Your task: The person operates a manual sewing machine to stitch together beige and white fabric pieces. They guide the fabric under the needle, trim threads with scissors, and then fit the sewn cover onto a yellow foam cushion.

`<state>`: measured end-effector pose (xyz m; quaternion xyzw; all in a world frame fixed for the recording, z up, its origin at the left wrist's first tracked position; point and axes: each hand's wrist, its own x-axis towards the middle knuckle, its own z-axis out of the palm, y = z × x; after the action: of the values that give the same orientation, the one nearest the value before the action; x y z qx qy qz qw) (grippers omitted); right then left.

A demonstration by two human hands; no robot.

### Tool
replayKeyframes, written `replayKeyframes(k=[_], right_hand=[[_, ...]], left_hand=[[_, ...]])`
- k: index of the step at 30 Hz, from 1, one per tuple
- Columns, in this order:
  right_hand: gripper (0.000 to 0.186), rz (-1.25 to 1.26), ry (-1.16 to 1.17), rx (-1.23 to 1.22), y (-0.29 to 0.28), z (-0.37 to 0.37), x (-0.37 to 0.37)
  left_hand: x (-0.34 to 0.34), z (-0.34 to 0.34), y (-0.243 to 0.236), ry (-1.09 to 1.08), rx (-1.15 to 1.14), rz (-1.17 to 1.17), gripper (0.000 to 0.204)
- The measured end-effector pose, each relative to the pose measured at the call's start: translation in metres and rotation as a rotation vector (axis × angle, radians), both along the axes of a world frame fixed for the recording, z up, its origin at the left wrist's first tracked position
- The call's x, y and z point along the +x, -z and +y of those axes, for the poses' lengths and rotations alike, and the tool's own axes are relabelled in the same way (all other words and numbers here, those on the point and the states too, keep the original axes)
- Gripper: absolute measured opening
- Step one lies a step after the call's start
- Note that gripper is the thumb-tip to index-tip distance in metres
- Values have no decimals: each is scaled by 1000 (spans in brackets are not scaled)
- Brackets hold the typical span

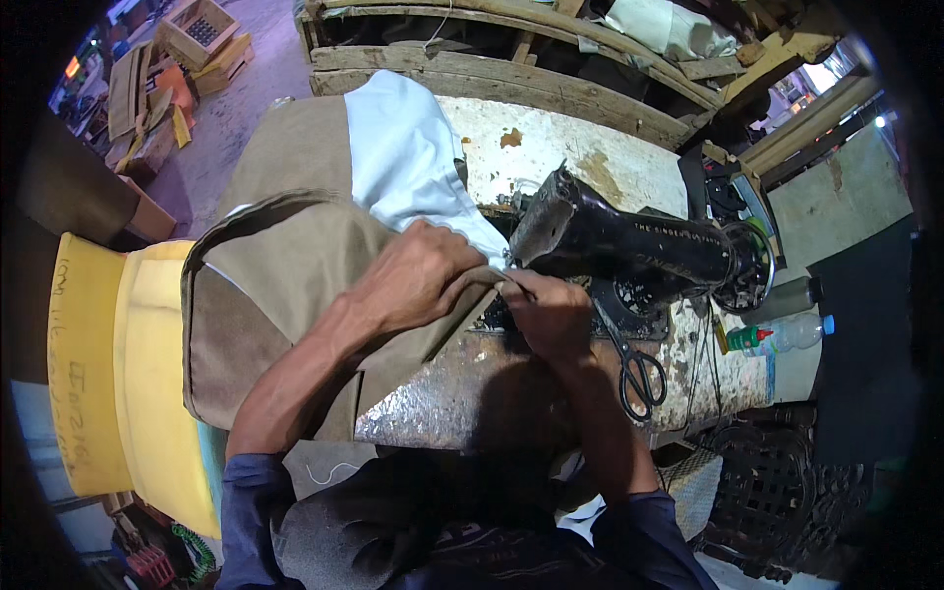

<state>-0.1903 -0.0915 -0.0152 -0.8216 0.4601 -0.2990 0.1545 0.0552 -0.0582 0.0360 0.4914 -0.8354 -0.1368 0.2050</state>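
Observation:
Brown fabric (295,147) with a light blue-white cloth piece (398,147) joined to it lies across the worktable, its edge running to the needle area of a black sewing machine (629,236). My left hand (421,270) is closed on the brown fabric just left of the machine head. Close beside it, my right hand (551,313) pinches the fabric's folded edge in front of the needle area. The fingertips of both hands are partly hidden by cloth. Black-handled scissors (639,379) lie on the table to the right of my right forearm.
The worn table (433,398) has a wooden rail (492,84) behind it. Yellow foam pieces (147,364) stand at the left. A clear plastic bottle (798,332) and a small green bottle (747,337) lie at the right. Wooden boxes (202,34) sit on the floor far left.

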Motion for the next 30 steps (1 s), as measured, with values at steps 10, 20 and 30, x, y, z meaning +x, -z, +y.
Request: replayKeyframes(k=[10,20,30], right_hand=[[23,-133,-14,267,-15,-19,9],[32,-226,82,313,-13,-17,14],[40,-22,293,140,6,21,44]], left_hand=[[-50,53,23,-95,-154,-147,56],[-31,67,47,-187,-21,-148,53],[-31,68,47,-199,-41,-79,54]])
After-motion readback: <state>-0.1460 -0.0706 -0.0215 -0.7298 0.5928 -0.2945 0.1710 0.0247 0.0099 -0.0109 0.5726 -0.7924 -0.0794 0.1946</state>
